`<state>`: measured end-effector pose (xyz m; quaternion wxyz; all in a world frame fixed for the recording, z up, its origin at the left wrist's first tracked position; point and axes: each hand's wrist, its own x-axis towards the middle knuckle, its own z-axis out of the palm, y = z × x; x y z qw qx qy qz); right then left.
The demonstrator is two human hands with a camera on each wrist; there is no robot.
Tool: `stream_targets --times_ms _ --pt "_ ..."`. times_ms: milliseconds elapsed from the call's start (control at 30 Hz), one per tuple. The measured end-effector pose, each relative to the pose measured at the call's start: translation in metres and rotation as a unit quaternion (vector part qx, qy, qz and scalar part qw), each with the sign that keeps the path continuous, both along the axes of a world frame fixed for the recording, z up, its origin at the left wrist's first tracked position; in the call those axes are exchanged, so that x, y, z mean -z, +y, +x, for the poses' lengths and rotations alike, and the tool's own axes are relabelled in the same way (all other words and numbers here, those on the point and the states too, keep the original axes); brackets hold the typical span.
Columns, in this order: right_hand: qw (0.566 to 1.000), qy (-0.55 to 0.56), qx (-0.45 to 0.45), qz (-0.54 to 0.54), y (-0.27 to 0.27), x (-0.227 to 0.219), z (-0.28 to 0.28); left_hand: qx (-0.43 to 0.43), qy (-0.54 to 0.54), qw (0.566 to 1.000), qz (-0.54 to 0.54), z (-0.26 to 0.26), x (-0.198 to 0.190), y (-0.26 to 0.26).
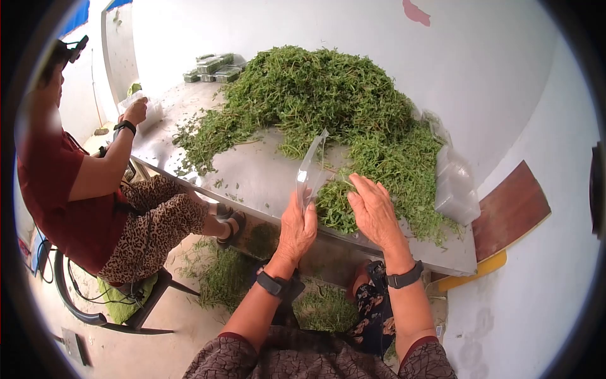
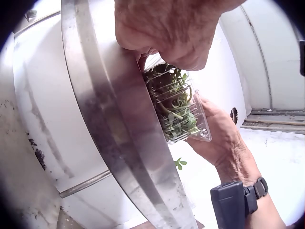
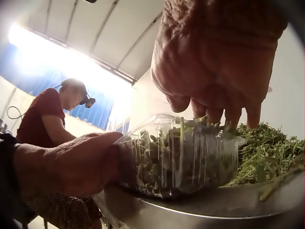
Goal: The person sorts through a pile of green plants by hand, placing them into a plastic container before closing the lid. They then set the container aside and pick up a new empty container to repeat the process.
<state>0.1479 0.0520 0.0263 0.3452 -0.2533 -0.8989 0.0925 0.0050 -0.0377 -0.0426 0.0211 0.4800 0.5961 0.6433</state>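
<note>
Greens fill a clear plastic clamshell box (image 3: 178,160) at the front edge of the metal table, its lid (image 1: 309,167) raised in the head view. My left hand (image 1: 298,230) grips the box's side, the thumb near the lid. That same hand (image 2: 167,31) appears close up in the left wrist view, beside the greens behind the ribbed plastic. My right hand (image 1: 380,218) is held over the other side, fingers straight and pointing forward. In the right wrist view the right hand (image 3: 217,67) has its fingertips down at the greens along the box top.
A big heap of leafy greens (image 1: 315,88) covers much of the metal table (image 1: 246,167). Stacked empty boxes (image 1: 456,186) stand at the right, filled boxes (image 1: 214,68) at the back left. Another person (image 1: 82,189) sits at the left. Greens (image 1: 221,275) lie on the floor.
</note>
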Motion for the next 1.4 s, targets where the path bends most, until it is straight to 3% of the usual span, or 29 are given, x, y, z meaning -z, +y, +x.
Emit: stream_targets --times_ms 200,367,567,800,1167,1400 --pt "0.997 -0.029 0.006 -0.075 0.010 -0.004 -0.004 0.002 -0.021 1.000 -0.001 0.001 0.004 0.001" --pt "0.997 -0.061 -0.001 -0.056 0.012 0.000 -0.015 0.004 -0.019 1.000 0.020 0.001 0.004 0.000" --pt "0.995 -0.095 -0.035 -0.013 0.005 -0.003 -0.015 0.033 -0.029 0.998 -0.048 0.000 -0.005 -0.005" --pt "0.992 -0.112 -0.060 -0.026 0.015 -0.002 -0.017 0.013 -0.021 1.000 0.018 0.002 0.000 0.002" --pt "0.995 -0.088 -0.054 -0.003 0.018 -0.004 -0.018 -0.004 -0.012 1.000 0.007 0.004 0.000 0.001" --pt "0.998 0.002 -0.066 -0.022 0.015 -0.007 -0.006 0.009 -0.024 0.998 -0.060 0.003 -0.004 -0.002"
